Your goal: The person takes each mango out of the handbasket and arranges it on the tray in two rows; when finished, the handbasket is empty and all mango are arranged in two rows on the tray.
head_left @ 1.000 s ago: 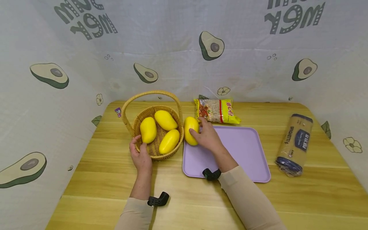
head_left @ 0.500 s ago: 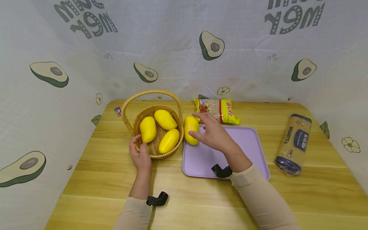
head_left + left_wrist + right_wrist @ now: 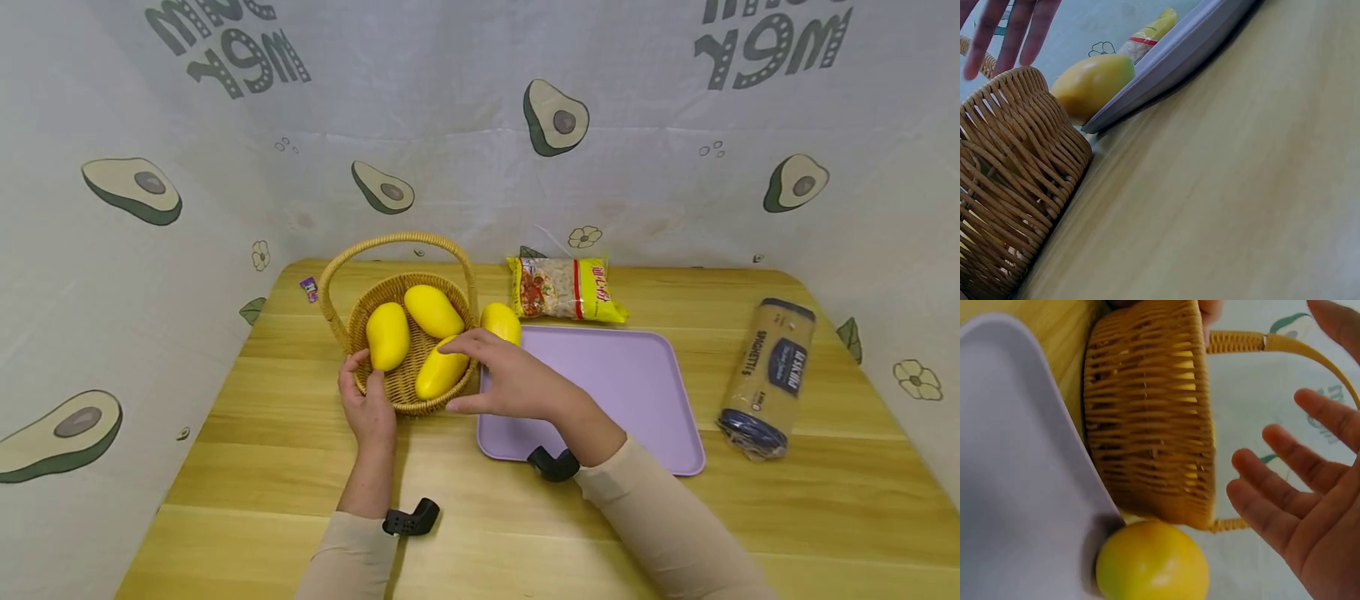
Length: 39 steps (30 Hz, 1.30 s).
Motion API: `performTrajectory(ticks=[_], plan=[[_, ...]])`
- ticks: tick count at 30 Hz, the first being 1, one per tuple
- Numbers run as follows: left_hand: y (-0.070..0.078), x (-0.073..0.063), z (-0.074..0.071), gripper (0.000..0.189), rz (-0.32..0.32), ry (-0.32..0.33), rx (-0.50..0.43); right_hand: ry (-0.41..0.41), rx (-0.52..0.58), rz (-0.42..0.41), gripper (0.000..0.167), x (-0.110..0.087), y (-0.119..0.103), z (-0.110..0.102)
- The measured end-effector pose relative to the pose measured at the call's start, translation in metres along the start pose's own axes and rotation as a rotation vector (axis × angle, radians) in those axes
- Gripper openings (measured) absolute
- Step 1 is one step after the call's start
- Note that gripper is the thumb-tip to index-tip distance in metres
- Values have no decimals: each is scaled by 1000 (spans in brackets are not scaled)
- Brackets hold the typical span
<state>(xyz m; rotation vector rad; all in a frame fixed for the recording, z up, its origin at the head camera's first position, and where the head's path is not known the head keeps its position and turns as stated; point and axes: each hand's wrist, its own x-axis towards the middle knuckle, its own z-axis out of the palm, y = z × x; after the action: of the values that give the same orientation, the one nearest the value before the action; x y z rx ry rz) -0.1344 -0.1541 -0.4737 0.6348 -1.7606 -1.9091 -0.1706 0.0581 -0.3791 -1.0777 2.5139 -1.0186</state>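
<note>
Gripping the rim of the wicker basket, left of the frame's centre, the left hand had its fingers along the lower-left side. Three yellow mangoes lay inside: left mango close by those fingers, back mango toward the far rim, front mango at the basket's lower right, long axis slanting from lower left to upper right. Right hand just right of that one and nearer to it than the left; fingers spread, nothing held, fingertips above its upper-right end. Fourth mango, partly hidden behind the right hand, sat at the upper-left corner of the purple tray, just beside the basket. Food bag lay above the tray; spaghetti pack on the surface, far right.
</note>
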Motion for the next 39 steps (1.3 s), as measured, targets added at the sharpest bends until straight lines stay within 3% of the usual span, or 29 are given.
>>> performTrajectory(ticks=[6,10,15,20,30,39], plan=[[-1,2,0,34,-8,-1,0,-62,0,-76,67,22,-3,5],[0,1,0,35,-14,0,-4,-159,-18,-112,64,40,1,3],[-1,1,0,36,-16,2,-14,-313,-98,-91,65,60,3,-4],[-1,1,0,35,-7,6,-6,-420,-161,-14,66,71,2,-10],[-2,3,1,34,15,16,6,-470,-172,68,62,79,2,-9],[0,2,1,34,9,8,5,-449,-191,30,62,82,5,-4]])
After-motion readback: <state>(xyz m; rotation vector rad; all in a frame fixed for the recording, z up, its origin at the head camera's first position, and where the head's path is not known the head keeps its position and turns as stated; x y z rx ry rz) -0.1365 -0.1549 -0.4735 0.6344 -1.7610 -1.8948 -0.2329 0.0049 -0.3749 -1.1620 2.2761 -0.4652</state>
